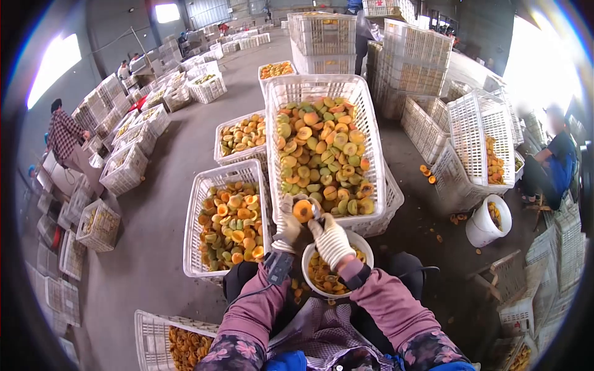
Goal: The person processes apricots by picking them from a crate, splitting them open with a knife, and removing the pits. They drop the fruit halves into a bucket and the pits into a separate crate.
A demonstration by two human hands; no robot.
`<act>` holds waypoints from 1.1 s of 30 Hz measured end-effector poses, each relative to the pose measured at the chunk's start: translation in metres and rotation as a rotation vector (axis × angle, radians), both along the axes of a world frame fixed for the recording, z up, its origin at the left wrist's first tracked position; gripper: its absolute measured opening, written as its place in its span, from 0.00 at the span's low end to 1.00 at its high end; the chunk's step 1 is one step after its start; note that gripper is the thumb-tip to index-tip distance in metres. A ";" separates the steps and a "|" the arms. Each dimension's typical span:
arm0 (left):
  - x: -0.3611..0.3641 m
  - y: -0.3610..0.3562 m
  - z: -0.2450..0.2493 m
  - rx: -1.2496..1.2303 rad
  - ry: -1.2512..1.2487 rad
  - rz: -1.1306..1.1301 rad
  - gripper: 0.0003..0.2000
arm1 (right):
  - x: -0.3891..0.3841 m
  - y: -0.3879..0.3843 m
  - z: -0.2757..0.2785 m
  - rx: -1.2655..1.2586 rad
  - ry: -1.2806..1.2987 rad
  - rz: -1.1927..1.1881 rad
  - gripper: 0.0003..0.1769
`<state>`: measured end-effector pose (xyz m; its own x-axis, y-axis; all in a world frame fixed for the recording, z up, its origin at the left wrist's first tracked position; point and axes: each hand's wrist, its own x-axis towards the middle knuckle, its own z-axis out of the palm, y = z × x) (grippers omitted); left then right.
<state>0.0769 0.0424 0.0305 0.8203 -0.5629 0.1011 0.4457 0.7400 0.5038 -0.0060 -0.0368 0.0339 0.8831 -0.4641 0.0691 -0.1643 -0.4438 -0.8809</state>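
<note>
My left hand (pixel 288 226), in a pale work glove, holds a halved orange fruit (pixel 303 211) with its cut face up, over the near edge of a large white crate (pixel 377 148) of halved fruit. My right hand (pixel 331 240), in a striped white glove, is closed around a small tool whose metal tip (pixel 317 209) touches the fruit's right side; the handle is hidden. Below my hands a round white bucket (pixel 306 272) holds orange pieces. To the left stands a white crate (pixel 192 229) of orange and green halves.
A smaller fruit crate (pixel 219 154) stands behind the left one. Another crate (pixel 145 346) sits low at left. Right are a tilted crate (pixel 467 136), a white bucket (pixel 479 229) and a seated person (pixel 557 148). A standing person (pixel 65 136) is far left. Crate stacks (pixel 322 37) rise behind.
</note>
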 end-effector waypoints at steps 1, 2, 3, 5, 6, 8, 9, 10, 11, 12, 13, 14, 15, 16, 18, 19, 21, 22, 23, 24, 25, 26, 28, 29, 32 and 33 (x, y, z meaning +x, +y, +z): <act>-0.008 0.000 0.001 0.048 0.030 0.030 0.17 | -0.008 0.007 -0.004 -0.071 -0.019 -0.002 0.14; -0.018 -0.001 0.007 0.098 0.060 0.056 0.17 | -0.016 0.012 -0.008 -0.141 -0.038 -0.007 0.16; -0.032 0.001 0.014 0.168 -0.026 0.113 0.17 | -0.020 0.014 -0.009 -0.116 -0.008 -0.009 0.18; -0.033 0.002 0.001 0.181 -0.010 0.081 0.15 | -0.034 0.019 0.005 -0.169 0.035 -0.025 0.19; -0.034 0.002 -0.005 0.169 0.009 0.058 0.15 | -0.040 0.020 0.009 -0.228 0.075 -0.036 0.19; -0.052 0.005 0.009 0.138 0.065 0.048 0.15 | -0.048 0.024 0.005 -0.254 0.049 -0.047 0.20; -0.058 0.007 0.014 0.102 0.121 0.044 0.15 | -0.051 0.027 0.004 -0.270 0.079 -0.048 0.20; -0.060 0.008 0.009 0.109 0.120 0.035 0.15 | -0.054 0.030 0.003 -0.285 0.109 -0.049 0.19; -0.061 0.010 0.002 0.117 0.113 0.041 0.14 | -0.056 0.032 0.001 -0.270 0.124 -0.046 0.19; -0.063 0.012 -0.004 0.125 0.108 0.048 0.14 | -0.059 0.033 0.001 -0.261 0.128 -0.052 0.19; -0.067 0.010 -0.002 0.119 0.247 0.113 0.13 | -0.061 0.035 0.004 -0.265 0.179 -0.023 0.19; -0.070 0.013 0.000 0.128 0.249 0.108 0.13 | -0.063 0.036 0.006 -0.268 0.231 0.007 0.19; -0.073 0.017 0.003 0.110 0.250 0.078 0.12 | -0.064 0.036 0.002 -0.264 0.210 0.042 0.20; -0.076 0.020 0.006 0.091 0.250 0.050 0.11 | -0.064 0.036 -0.001 -0.256 0.213 0.040 0.20; -0.071 0.019 -0.006 0.086 0.220 0.068 0.09 | -0.066 0.037 -0.005 -0.222 0.231 0.105 0.20; -0.069 0.021 -0.008 0.148 0.145 0.054 0.09 | -0.067 0.037 -0.006 -0.190 0.235 0.128 0.20; -0.053 0.026 -0.030 0.425 -0.170 0.014 0.10 | -0.067 0.036 -0.012 -0.151 0.288 0.185 0.22; -0.062 0.028 -0.013 0.389 -0.082 -0.080 0.11 | -0.067 0.037 -0.020 -0.121 0.340 0.251 0.24; -0.057 0.032 -0.013 0.446 -0.168 -0.183 0.13 | -0.063 0.039 -0.025 -0.131 0.280 0.361 0.23; -0.055 0.039 -0.015 0.502 -0.250 -0.284 0.14 | -0.071 0.037 -0.031 0.061 0.190 0.358 0.23; -0.072 0.044 0.001 0.460 -0.474 -0.070 0.16 | -0.073 0.039 -0.040 0.235 0.151 0.372 0.22; -0.059 0.041 -0.019 0.637 -0.427 0.128 0.18 | -0.073 0.040 -0.035 0.405 0.103 0.379 0.21; -0.028 0.038 -0.021 -0.059 0.337 0.218 0.16 | -0.096 0.039 0.011 0.940 0.397 0.380 0.15; -0.019 0.039 -0.005 -0.058 0.328 0.219 0.16 | -0.097 0.041 0.006 1.128 0.341 0.338 0.16; 0.009 0.032 0.013 -0.225 0.251 0.586 0.14 | -0.098 0.046 -0.023 1.341 0.279 0.092 0.18; 0.027 0.023 -0.008 0.163 -0.160 0.467 0.16 | -0.098 0.046 -0.033 1.318 0.255 0.045 0.18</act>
<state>0.1039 0.0655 0.0222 0.9693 -0.1591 0.1875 -0.0057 0.7478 0.6639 -0.1045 0.0089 0.0007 0.8205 -0.0272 -0.5711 -0.3945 0.6961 -0.5999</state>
